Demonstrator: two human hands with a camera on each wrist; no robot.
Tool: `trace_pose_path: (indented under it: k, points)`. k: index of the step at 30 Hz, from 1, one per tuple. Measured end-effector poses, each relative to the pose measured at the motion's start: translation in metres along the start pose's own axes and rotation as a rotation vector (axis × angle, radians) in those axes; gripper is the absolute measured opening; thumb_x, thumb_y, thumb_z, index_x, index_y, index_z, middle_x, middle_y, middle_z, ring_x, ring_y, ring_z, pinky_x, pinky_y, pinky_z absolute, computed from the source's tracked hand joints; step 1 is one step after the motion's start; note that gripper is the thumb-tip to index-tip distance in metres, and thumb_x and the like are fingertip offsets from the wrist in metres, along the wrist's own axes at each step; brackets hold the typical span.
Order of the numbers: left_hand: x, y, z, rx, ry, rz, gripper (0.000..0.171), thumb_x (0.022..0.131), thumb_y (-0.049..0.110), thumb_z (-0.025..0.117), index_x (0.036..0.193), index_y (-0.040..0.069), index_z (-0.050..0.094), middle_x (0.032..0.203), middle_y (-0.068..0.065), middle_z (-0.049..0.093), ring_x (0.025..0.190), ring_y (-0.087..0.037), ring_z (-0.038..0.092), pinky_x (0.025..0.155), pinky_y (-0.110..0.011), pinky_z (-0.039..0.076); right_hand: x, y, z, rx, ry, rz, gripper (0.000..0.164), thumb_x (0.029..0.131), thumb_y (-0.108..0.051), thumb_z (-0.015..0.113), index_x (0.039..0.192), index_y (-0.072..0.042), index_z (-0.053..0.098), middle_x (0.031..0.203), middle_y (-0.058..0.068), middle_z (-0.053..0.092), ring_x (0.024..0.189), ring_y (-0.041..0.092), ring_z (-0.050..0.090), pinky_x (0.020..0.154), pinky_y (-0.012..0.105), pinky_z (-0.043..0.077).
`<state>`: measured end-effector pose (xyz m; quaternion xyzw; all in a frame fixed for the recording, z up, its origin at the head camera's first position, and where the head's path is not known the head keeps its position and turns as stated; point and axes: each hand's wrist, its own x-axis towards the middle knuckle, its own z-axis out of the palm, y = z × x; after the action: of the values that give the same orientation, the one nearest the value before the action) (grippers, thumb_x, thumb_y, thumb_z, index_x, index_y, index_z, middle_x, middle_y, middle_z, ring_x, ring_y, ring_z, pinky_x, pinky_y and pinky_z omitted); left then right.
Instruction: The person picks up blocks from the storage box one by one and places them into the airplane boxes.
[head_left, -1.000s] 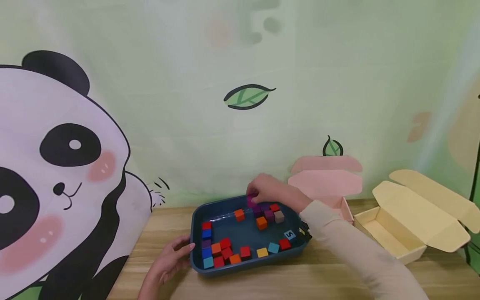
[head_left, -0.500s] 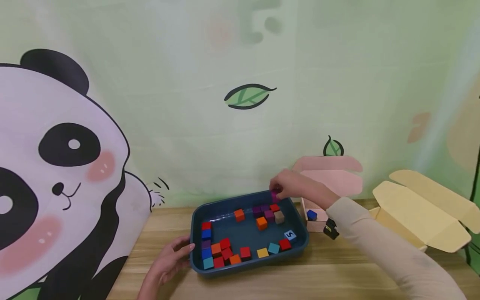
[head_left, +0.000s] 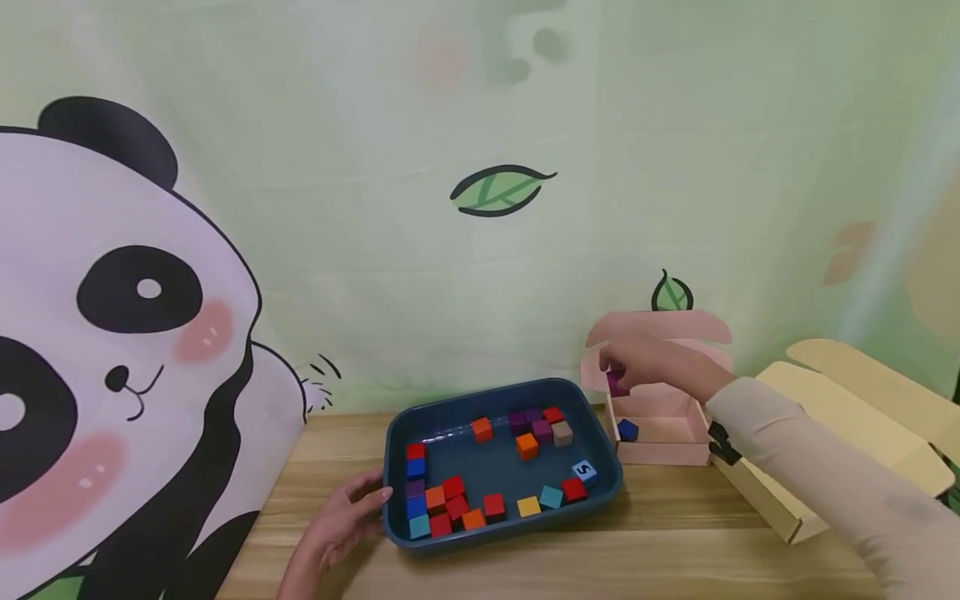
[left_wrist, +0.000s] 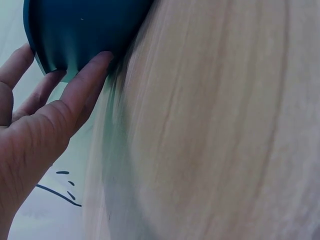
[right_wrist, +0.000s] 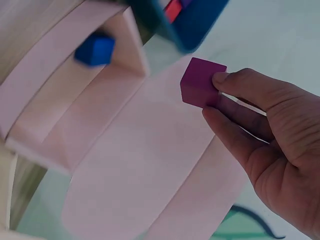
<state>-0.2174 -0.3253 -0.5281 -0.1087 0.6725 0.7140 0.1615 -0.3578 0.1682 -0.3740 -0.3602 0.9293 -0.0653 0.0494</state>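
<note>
My right hand [head_left: 643, 363] pinches a purple cube [right_wrist: 202, 82] between thumb and fingertips, over the left side of the open pink box [head_left: 660, 454]. Inside that box lies a blue block [head_left: 627, 430], near its left wall. The dark blue tray [head_left: 510, 533] stands on the table, holding several coloured cubes, among them an orange cube [head_left: 527, 447] and a purple cube [head_left: 542, 432]. At the tray's left end my left hand [head_left: 347, 512] touches the outer wall with its fingertips. The left wrist view shows those fingers extended against the tray's end.
An open cream box [head_left: 772, 500] stands to the right, its lid folded back and partly behind the right sleeve [head_left: 817, 475]. The pink box's raised lid [head_left: 697, 329] leans by the panda-printed backdrop [head_left: 375, 250]. Wooden table [head_left: 600, 567] shows in front.
My right hand has carried the purple cube rightward, from above the tray's far side to above the pink box. The left hand stays at the tray's end.
</note>
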Motion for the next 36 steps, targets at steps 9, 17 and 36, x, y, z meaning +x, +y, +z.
trace_pose_path:
  k: [9, 17, 36]
  points:
    - [0.000, -0.002, 0.003, -0.015, 0.005, 0.037, 0.065, 0.099, 0.019, 0.069, 0.152, -0.001, 0.038, 0.154, -0.025, 0.033, 0.114, -0.030, 0.059, 0.098, -0.050, 0.054, -0.015, 0.029, -0.002, 0.087, -0.153, 0.115, 0.026, 0.088, -0.003, 0.076, 0.111, -0.016, 0.073, 0.080, 0.000, 0.065, 0.068, 0.014, 0.057, 0.062, 0.027, 0.051]
    - [-0.002, -0.002, 0.002, -0.011, 0.000, 0.030, 0.065, 0.098, 0.018, 0.069, 0.152, -0.002, 0.037, 0.155, -0.025, 0.031, 0.112, -0.028, 0.061, 0.098, -0.049, 0.054, -0.016, 0.039, 0.034, 0.000, -0.248, 0.110, 0.014, 0.083, -0.001, 0.081, 0.087, -0.013, 0.076, 0.074, -0.004, 0.068, 0.066, 0.013, 0.059, 0.065, 0.030, 0.057]
    - [0.002, -0.003, -0.001, -0.002, -0.011, 0.037, 0.062, 0.099, 0.019, 0.068, 0.151, -0.001, 0.040, 0.154, -0.024, 0.033, 0.114, -0.027, 0.060, 0.098, -0.048, 0.054, -0.003, 0.034, 0.064, 0.127, -0.180, 0.130, 0.013, 0.085, -0.006, 0.082, 0.094, -0.012, 0.074, 0.078, -0.004, 0.069, 0.070, 0.013, 0.061, 0.074, 0.032, 0.057]
